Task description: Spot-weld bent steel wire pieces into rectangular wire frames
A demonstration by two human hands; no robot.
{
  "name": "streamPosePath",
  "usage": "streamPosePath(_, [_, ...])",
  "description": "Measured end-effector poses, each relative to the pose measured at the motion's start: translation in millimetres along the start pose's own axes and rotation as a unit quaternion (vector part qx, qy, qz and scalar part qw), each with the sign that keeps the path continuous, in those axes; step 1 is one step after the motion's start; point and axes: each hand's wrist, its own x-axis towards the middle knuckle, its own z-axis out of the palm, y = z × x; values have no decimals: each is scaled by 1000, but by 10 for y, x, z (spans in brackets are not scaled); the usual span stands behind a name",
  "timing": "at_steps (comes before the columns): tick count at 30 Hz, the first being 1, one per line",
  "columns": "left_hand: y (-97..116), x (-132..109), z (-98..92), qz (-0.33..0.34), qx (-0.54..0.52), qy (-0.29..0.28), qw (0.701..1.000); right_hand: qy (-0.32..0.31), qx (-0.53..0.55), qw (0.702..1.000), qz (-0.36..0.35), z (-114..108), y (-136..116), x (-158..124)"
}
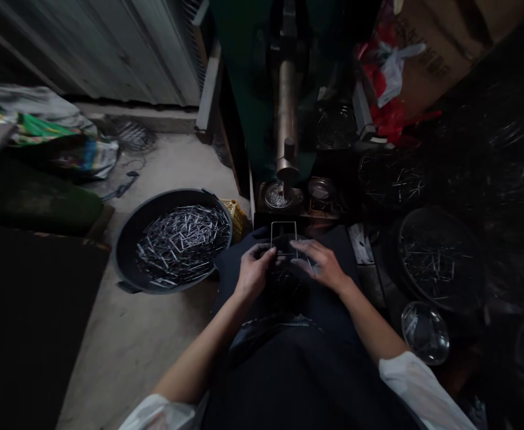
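Left hand [253, 272]: it pinches the left side of the wire frame [284, 224] between thumb and fingers, probably to keep it steady.
Right hand [320, 263]: the fingers are stretched and spread, and their tips lie on the frame's right lower part. It does not seem to grip.
Wire frame: thin and rectangular, it is held upright over the lap, just in front of the press machine [287, 119].
Black basin [125, 239]: it stands on the floor beside the left knee, full of short metal rods [184, 242], so it seems easy to reach.
Round tray [441, 298]: on the right side, it carries a few similar rods.
Glass bowl [424, 331]: it sits near the right forearm.
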Motion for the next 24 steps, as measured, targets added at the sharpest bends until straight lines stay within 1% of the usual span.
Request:
streamPosePath(5, [23,-13,69,14,-18,-28,999,-10,-9,1000,-13,1,72,167])
streamPosePath(10, [106,-7,105,20,-51,-42,998,1,-10,999,-35,-30,76,273])
streamPosePath(16, [202,17,129,17,-73,-54,996,-6,-11,997,-74,-87,58,390])
streamPosePath(24, [247,46,154,23,-98,-67,993,0,-3,995,-99,-133,89,487])
